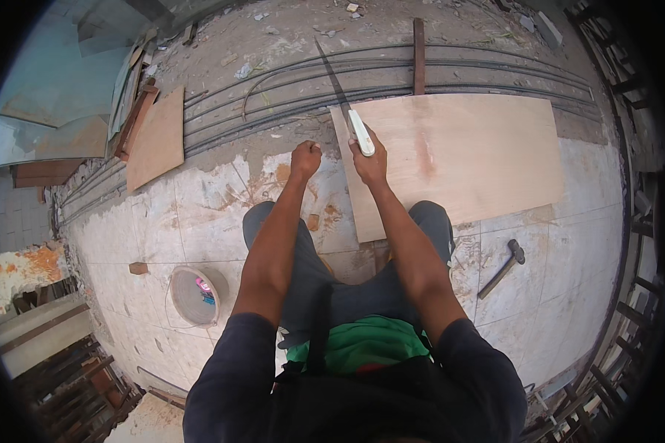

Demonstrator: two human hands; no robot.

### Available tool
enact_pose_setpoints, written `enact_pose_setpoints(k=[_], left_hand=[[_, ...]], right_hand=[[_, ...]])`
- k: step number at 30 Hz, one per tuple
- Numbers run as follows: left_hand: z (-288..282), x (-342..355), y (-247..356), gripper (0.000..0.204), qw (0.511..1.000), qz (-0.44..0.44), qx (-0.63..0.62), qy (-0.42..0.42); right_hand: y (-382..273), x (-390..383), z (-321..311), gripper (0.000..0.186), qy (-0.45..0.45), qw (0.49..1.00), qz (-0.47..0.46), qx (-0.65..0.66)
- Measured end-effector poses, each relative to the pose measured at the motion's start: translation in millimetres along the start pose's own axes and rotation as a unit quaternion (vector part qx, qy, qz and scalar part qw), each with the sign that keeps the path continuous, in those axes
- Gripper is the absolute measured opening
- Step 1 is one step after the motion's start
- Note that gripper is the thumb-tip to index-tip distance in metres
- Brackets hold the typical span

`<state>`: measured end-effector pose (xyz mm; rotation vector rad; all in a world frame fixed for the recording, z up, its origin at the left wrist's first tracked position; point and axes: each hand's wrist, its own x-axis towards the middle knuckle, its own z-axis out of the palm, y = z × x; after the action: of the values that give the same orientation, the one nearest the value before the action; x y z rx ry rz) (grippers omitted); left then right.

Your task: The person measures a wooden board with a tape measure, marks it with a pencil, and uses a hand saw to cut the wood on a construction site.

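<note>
My right hand is wrapped around the white handle of a handsaw. The saw's dark, narrow blade points away from me, slanting a little left past the far left corner of a plywood sheet. That pale sheet lies in front of me and to the right, with a reddish stain near its middle. Left of the sheet, my left hand is closed in a fist, apart from the saw. Whether anything small is inside its fingers is hidden.
A hammer lies on the tiles at my right. On my left stand a bucket with small pink and blue things inside and a brown block. Long dark rods run across the far side. Another board leans at left.
</note>
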<state>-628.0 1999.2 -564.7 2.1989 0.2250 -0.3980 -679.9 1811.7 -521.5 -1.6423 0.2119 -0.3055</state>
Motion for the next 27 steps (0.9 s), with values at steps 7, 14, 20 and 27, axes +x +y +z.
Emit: enact_pose_setpoints(k=[7,14,20,27], left_hand=[[61,13,-2,0.036,0.981,-0.024,-0.175,-0.085],[52,16,-1,0.037,0.937,-0.079,-0.311,-0.14],[47,7,12,0.031,0.89,-0.147,-0.398,-0.168],[38,3,24,0.037,0.867,-0.167,-0.444,-0.154]], right_hand=[[-92,-108,-44,0.056,-0.006,0.985,0.113,-0.129],[-102,-73,-35,0.053,-0.006,0.982,0.14,-0.125],[-85,-44,-17,0.056,-0.032,0.977,0.159,-0.139],[-112,-103,-42,0.051,-0.039,0.986,0.126,-0.102]])
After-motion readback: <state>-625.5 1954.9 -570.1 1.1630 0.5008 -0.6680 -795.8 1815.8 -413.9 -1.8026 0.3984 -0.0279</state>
